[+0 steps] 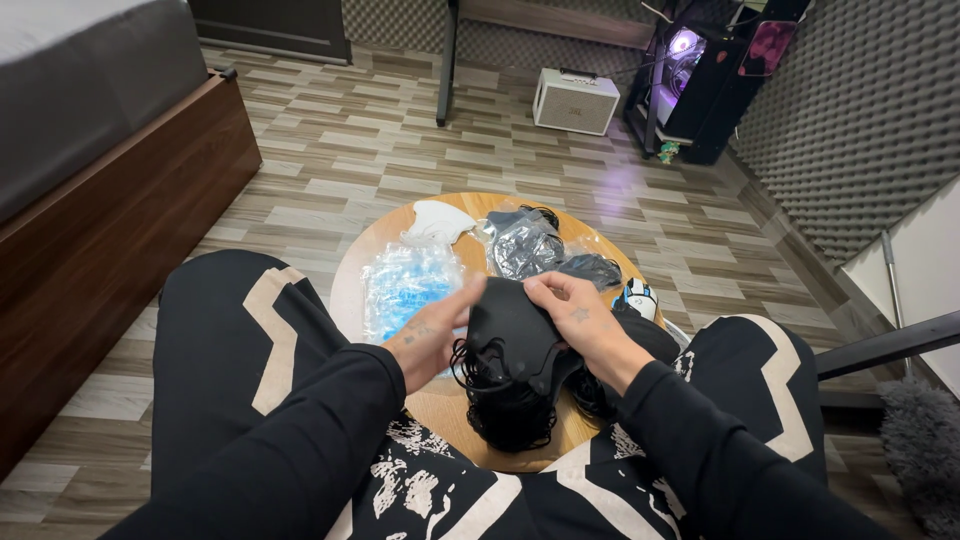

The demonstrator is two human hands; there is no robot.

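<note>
Both hands pinch a stack of black face masks (510,335) over the round wooden table (350,270), left hand (432,335) gripping its left edge, right hand (580,315) its top, clear bag of blue masks (405,285) just beside.

Round wooden table (352,268), bagged blue masks (405,285), white mask (440,220), black masks (505,410)

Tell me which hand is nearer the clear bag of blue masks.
Left. The left hand overlaps the bag of blue masks at its lower right edge; the right hand is farther right, across the black mask.
</note>
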